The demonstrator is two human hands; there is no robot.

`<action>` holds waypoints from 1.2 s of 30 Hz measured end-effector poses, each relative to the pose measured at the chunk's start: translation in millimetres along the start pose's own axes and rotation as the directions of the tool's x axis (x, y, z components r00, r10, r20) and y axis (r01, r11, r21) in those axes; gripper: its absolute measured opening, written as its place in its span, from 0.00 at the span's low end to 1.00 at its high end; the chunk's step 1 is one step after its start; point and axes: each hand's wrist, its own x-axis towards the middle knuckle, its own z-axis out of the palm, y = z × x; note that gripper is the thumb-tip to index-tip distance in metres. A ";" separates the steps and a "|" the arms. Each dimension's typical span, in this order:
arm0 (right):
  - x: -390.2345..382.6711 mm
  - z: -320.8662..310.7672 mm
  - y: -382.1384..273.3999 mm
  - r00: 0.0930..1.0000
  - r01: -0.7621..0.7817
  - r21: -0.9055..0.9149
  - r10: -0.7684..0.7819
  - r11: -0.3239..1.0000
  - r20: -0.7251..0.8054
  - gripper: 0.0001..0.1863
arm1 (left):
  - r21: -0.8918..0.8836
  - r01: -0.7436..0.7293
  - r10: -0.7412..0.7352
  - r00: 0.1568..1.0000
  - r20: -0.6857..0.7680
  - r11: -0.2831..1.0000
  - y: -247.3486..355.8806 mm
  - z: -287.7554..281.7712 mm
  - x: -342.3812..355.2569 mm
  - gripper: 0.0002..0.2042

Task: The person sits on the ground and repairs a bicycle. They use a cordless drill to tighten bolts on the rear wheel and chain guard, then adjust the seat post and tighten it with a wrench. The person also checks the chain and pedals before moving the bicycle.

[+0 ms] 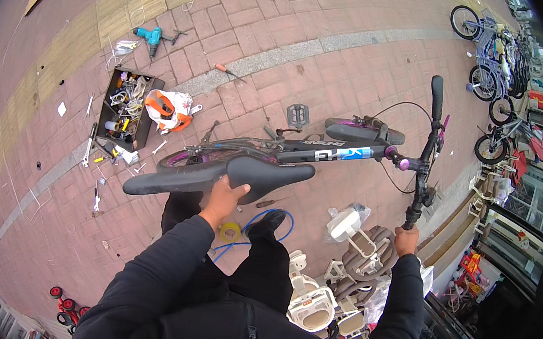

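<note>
A black bicycle with purple parts stands upright in front of me, its front end to the right. My left hand grips the rear of the black saddle, where the rear mudguard shows beside it. The underside of that grip is hidden. My right hand is closed around the near end of the handlebar. A flat pedal sticks out beyond the frame, and the front mudguard covers part of the front wheel.
Left of the bicycle lies an open toolbox beside an orange and white bag. A teal cordless drill, a screwdriver and wrenches lie around. Near my feet are yellow tape, a blue hose and cream child seats. Parked bicycles stand far right.
</note>
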 end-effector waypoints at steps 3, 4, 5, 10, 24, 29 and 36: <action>0.3 2.8 1.2 0.985 -0.170 0.134 0.168 0.976 0.029 0.05 | -0.182 0.123 -0.104 0.989 0.108 0.976 11.8 3.4 9.4 0.17; 0.2 2.1 2.5 0.985 -0.170 0.131 0.165 0.977 0.048 0.05 | -0.198 0.187 -0.158 0.975 0.154 0.962 15.7 4.1 10.0 0.18; 1.6 3.1 3.4 0.985 -0.171 0.134 0.166 0.976 0.052 0.05 | -0.231 0.225 -0.179 0.962 0.204 0.947 19.1 4.0 12.8 0.19; 3.4 4.2 20.3 0.967 -0.253 0.153 0.246 0.955 0.065 0.06 | -0.214 0.406 -0.389 0.913 0.118 0.888 20.9 15.2 18.8 0.15; -33.2 14.8 160.4 0.764 -0.645 0.405 0.562 0.648 0.318 0.07 | 0.366 0.023 0.041 0.985 -0.165 0.930 57.9 166.7 32.9 0.07; -39.6 22.6 147.9 0.686 -0.717 0.468 0.643 0.517 0.340 0.06 | 0.834 -0.312 0.229 0.946 0.229 0.455 135.4 216.0 75.6 0.09; -17.8 49.1 102.3 0.520 -0.853 0.334 0.697 0.401 0.494 0.05 | 0.842 -0.136 0.049 0.990 0.129 0.522 223.1 259.5 170.9 0.11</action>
